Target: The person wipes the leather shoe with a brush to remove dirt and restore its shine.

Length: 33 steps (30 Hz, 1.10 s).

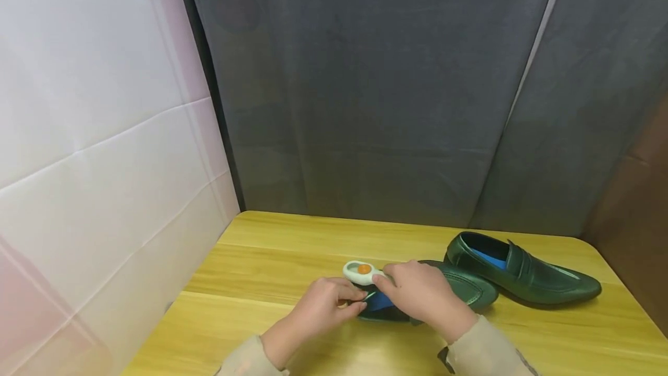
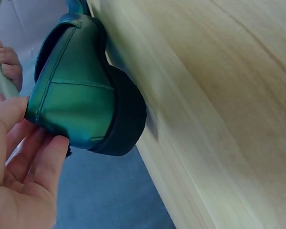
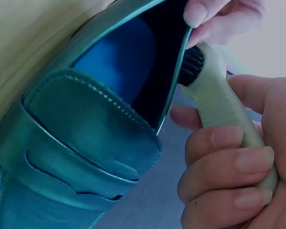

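A dark green loafer [image 1: 464, 286] with a blue insole [image 3: 115, 59] is tipped onto its side on the table. My left hand [image 1: 329, 303] pinches the loafer's heel rim between thumb and fingers, as the left wrist view shows at the stitched back [image 2: 78, 105]. In my right hand [image 1: 423, 292] is a pale green brush [image 1: 360, 272] with an orange button, its handle wrapped by curled fingers. The brush's black bristles [image 3: 192, 66] sit right at the loafer's outer side, just below the opening's edge, close to the left fingertips.
A matching green loafer [image 1: 553, 277] stands upright to the right, close beside the toe of the held one. The yellow wooden table [image 1: 250, 283] ends at a dark grey curtain [image 1: 365, 103] behind and a white fabric wall [image 1: 104, 132] on the left.
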Motion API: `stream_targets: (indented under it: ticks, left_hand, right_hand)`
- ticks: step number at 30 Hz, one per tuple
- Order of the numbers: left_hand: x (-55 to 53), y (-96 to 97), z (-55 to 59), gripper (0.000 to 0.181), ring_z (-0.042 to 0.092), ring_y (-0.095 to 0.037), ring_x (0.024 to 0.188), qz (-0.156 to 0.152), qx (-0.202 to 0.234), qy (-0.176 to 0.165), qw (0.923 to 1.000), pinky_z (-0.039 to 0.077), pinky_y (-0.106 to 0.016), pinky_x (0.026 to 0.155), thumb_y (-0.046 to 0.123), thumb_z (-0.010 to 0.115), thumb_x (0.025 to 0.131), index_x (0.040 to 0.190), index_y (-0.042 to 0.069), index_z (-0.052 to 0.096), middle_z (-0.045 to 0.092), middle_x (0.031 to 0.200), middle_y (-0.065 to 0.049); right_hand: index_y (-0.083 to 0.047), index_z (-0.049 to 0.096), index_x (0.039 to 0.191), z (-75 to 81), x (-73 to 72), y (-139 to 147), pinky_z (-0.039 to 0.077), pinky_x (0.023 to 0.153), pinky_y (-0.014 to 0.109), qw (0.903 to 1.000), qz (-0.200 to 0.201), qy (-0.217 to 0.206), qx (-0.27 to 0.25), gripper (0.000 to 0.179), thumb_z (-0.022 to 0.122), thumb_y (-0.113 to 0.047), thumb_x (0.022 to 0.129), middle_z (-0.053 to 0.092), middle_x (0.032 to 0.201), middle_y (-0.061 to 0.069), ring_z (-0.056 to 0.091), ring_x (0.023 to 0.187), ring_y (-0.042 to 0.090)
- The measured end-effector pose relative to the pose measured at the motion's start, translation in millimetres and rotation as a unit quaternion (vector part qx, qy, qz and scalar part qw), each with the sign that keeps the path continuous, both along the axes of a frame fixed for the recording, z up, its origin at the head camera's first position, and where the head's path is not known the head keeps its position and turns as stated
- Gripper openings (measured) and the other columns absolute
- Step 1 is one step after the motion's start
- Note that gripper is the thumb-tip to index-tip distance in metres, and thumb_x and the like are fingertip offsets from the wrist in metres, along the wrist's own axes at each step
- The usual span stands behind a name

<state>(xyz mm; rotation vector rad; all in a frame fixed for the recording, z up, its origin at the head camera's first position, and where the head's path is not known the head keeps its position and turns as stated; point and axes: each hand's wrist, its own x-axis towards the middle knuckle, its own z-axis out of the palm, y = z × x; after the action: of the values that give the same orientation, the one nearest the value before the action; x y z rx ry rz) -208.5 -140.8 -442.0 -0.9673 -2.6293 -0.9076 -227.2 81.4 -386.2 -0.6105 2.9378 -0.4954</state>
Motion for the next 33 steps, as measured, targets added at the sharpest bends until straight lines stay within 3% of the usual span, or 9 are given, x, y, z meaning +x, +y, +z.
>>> stream_targets:
  ticks: [6,10,14,19,23,28,33]
  left_hand:
    - [0.8,2.0,-0.2,0.016,0.066,0.000,0.083,0.006,0.010,-0.017,0.9998,0.054,-0.011,0.068,0.018,0.075,0.093,0.105,0.010,0.080,0.077,0.099,-0.001]
    - [-2.3,2.0,3.1,0.016,0.064,0.002,0.078,0.011,0.014,-0.027,0.9995,0.052,-0.012,0.065,0.019,0.076,0.092,0.105,0.010,0.081,0.077,0.096,-0.001]
    - [-5.0,1.6,4.2,0.016,0.060,0.004,0.072,0.023,0.013,-0.031,0.9992,0.050,-0.012,0.062,0.019,0.077,0.091,0.104,0.011,0.081,0.078,0.095,-0.001]
    - [-5.4,2.0,4.3,0.017,0.058,0.005,0.072,0.020,0.013,-0.042,0.9988,0.049,-0.012,0.060,0.019,0.077,0.091,0.105,0.011,0.081,0.078,0.094,-0.001]
    - [-6.4,3.2,4.5,0.018,0.057,0.006,0.071,0.013,0.007,-0.046,0.9988,0.048,-0.012,0.059,0.021,0.076,0.092,0.106,0.012,0.081,0.077,0.093,0.001]
    - [-7.0,3.7,5.5,0.019,0.058,0.006,0.072,0.009,0.010,-0.057,0.9983,0.049,-0.012,0.059,0.022,0.075,0.093,0.108,0.011,0.080,0.077,0.094,0.000]
    - [-5.5,3.7,7.0,0.019,0.059,0.005,0.073,0.014,0.020,-0.077,0.9967,0.051,-0.014,0.062,0.021,0.075,0.093,0.108,0.011,0.080,0.077,0.094,0.000]
  right_hand:
    - [-0.024,0.067,0.087,2.0,5.7,5,0.037,0.050,0.033,0.9996,-0.005,0.026,0.013,0.035,0.052,-0.052,0.102,0.052,0.062,-0.007,0.048,0.054,0.014]
    - [-0.023,0.067,0.087,2.0,-1.9,16,0.035,0.048,0.032,0.9988,-0.024,0.036,0.025,0.035,0.053,-0.052,0.101,0.051,0.059,-0.005,0.046,0.052,0.015]
    - [-0.022,0.065,0.088,0.5,-11.2,31,0.034,0.047,0.032,0.9980,-0.056,0.015,0.025,0.037,0.051,-0.053,0.102,0.051,0.061,-0.002,0.047,0.052,0.017]
    - [-0.021,0.069,0.097,-3.6,-17.1,54,0.027,0.046,0.031,0.9945,-0.099,-0.032,-0.009,0.042,0.048,-0.057,0.102,0.048,0.063,0.000,0.040,0.052,0.017]
    - [-0.021,0.070,0.109,-6.3,-18.8,65,0.024,0.046,0.030,0.9913,-0.110,-0.062,-0.037,0.052,0.043,-0.064,0.101,0.046,0.065,0.000,0.035,0.053,0.016]
    - [-0.020,0.068,0.107,-7.6,-20.9,69,0.023,0.045,0.029,0.9917,-0.109,-0.056,-0.039,0.054,0.041,-0.065,0.101,0.045,0.064,0.000,0.034,0.052,0.016]
    - [-0.016,0.068,0.115,-9.3,-22.6,76,0.027,0.046,0.031,0.9925,-0.112,-0.041,-0.025,0.056,0.040,-0.063,0.102,0.046,0.066,0.001,0.036,0.053,0.016]
